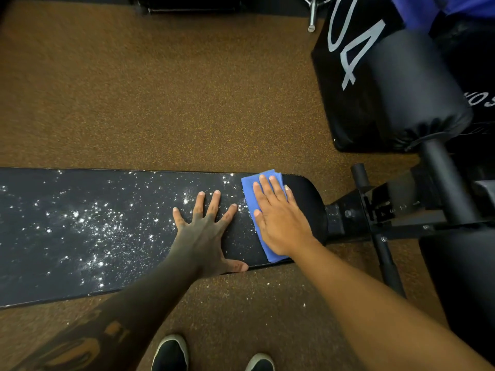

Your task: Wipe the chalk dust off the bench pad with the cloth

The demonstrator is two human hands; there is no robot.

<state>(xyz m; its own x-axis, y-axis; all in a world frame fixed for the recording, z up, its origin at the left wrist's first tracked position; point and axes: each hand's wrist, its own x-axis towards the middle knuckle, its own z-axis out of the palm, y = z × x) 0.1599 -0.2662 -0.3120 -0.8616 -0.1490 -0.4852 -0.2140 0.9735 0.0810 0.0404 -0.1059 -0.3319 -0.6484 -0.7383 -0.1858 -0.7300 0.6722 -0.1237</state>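
- Your two dark shoes (170,353) are standing on the speckled brown floor (160,103), toes pointing at the bench, with a few white specks lying on the floor just beside the pad's near edge.
- Your left hand (203,234) is lying flat on the bench pad (305,199), fingers spread and straight, thumb at the near edge. It is gripping nothing, and by the look of it you are bracing yourself.
- Your right hand (278,223) is pressing flat on the folded blue cloth (263,179) near the pad's right end. The fingers are straight and close together and the palm is pinning the cloth rather than clutching it.
- The cloth is looking soft, thin and light, so it is likely to bunch or slide out unless you are keeping the whole palm on it. The middle of the fold is the place to bear down.
- The chalk dust (107,228) is lying as loose white flecks, thickest left of your left hand and thinning toward the far edge. Being so fine, it is probably going to scatter off the edge.
- The pad is showing long, flat and dark, and clean black to the right of the cloth. It looks firm and too heavy to shift.
- Beyond its right end, the black metal frame (375,210) and a padded roller (412,89) are standing well apart from your hands.
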